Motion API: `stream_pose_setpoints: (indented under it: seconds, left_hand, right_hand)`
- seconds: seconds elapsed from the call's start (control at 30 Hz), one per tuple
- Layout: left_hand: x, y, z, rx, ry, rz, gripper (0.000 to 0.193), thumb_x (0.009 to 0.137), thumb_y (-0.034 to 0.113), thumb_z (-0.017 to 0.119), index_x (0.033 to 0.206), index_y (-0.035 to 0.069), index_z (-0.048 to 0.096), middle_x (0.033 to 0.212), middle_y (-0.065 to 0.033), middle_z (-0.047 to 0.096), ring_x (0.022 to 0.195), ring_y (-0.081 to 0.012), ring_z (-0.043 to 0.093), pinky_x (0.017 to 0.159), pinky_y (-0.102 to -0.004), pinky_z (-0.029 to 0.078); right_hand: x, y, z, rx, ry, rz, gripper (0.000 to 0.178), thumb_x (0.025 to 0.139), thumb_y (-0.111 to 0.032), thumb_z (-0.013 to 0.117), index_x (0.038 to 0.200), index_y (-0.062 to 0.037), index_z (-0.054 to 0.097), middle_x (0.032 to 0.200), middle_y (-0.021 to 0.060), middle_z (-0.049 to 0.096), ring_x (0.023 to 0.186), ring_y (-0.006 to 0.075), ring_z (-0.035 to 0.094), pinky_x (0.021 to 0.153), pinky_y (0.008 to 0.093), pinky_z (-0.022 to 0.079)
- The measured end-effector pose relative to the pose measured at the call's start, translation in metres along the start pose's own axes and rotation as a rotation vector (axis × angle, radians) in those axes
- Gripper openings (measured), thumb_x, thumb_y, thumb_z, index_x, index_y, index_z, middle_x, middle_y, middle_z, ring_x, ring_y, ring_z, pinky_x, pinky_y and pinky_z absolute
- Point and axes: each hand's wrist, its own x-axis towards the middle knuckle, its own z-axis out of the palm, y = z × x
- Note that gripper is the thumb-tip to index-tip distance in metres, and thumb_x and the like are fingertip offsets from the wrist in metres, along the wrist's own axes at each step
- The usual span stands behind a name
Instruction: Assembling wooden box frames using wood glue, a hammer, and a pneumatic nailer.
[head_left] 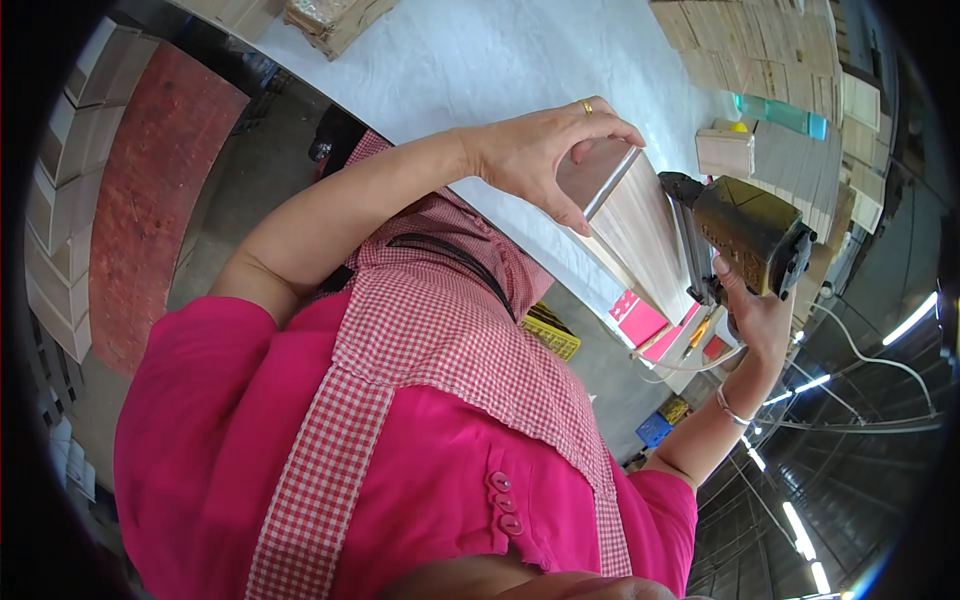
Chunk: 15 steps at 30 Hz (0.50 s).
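My left hand [535,155] is curled over one end of a long, light wooden box [645,235], its thumb on the near side and its fingers at the far side. A pale, shiny edge runs across the box at that end. In my right hand [758,318] is a pneumatic nail gun [745,222] with a dark gold body and black parts. Its black nose and magazine are against or close to the box's other end; whether they touch, I cannot tell. The box rests on a white-topped table [470,60].
Stacked wooden boards [760,55] stand along the table's far right. A small wooden block [725,150] and a teal bottle-like thing [785,115] are near them. Pink sheets [645,318] and an orange-handled tool [697,335] lie at the table's near end. A yellow crate [550,332] is below.
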Motion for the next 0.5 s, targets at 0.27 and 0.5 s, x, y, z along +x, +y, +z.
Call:
stream_pose_setpoints:
  seconds: [0.27, 0.5]
  left_hand:
    - [0.005, -0.003, 0.007, -0.011, -0.078, -0.052, 0.099, 0.056, 0.029, 0.089, 0.144, 0.018, 0.046, 0.118, -0.004, 0.048, 0.092, -0.0181, 0.048, 0.085, -0.0318, 0.046]
    - [0.008, -0.008, 0.006, 0.06, -0.107, -0.025, 0.095, 0.055, 0.029, 0.086, 0.141, 0.017, 0.048, 0.121, -0.0034, 0.05, 0.098, -0.019, 0.052, 0.089, -0.0325, 0.048]
  right_hand:
    - [-0.009, 0.01, 0.007, -0.028, 0.047, -0.21, 0.048, 0.082, -0.012, 0.083, 0.123, 0.0018, 0.062, 0.105, 0.0089, 0.071, 0.092, 0.0169, 0.066, 0.08, 0.0315, 0.053]
    - [-0.063, 0.057, -0.013, 0.052, 0.254, 0.184, 0.034, 0.084, -0.019, 0.082, 0.109, 0.0, 0.069, 0.083, 0.0035, 0.068, 0.066, 0.0087, 0.06, 0.056, 0.026, 0.046]
